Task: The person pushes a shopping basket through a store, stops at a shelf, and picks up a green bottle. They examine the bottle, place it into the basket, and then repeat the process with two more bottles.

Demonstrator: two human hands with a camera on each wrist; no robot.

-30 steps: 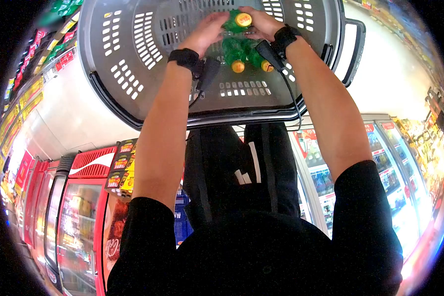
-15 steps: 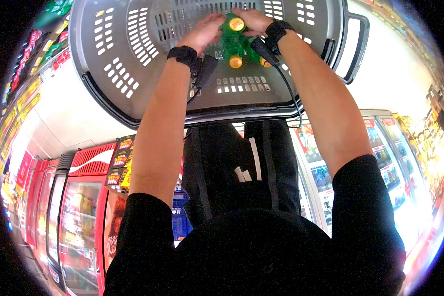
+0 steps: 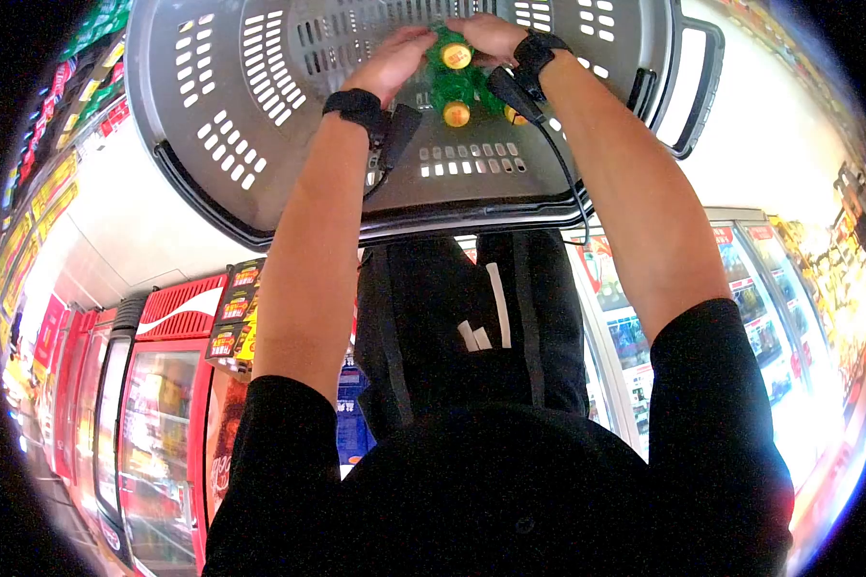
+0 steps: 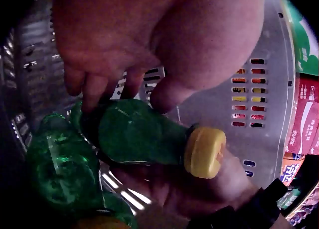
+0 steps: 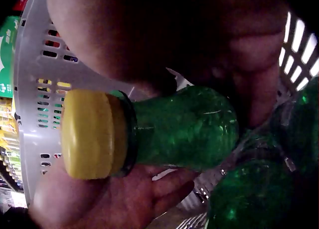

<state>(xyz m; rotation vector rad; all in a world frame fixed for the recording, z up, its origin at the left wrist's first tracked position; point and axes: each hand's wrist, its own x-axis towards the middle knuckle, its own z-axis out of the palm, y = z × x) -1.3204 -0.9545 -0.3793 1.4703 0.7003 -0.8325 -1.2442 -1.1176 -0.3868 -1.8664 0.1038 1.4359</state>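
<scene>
A green plastic bottle (image 3: 455, 56) with a yellow cap stands cap-up in the grey shopping basket (image 3: 308, 183), between both hands. My right hand (image 3: 496, 40) holds it from the right, fingers reaching around the far side; the right wrist view shows the thumb near its neck. On the other side my left hand (image 3: 394, 67) lies alongside with fairly straight fingers, the fingertips at the bottle. Two more green bottles with yellow caps lean close by, their nearer caps (image 3: 455, 113) toward me. In the left wrist view a neighbouring bottle (image 4: 60, 161) lies beside the held one.
A black handle (image 3: 712, 96) sticks out at the basket's right. Red drink coolers (image 3: 164, 423) stand at the left with stacked cartons (image 3: 231, 313) beside them. Glass-door fridges (image 3: 751, 298) line the right. Packed shelves (image 3: 43, 202) run along the far left. Cables hang from both wrist straps.
The bottle between the hands has come nearer to me and to the other bottles, with the right hand around it. In the head view the basket has shifted slightly left.
</scene>
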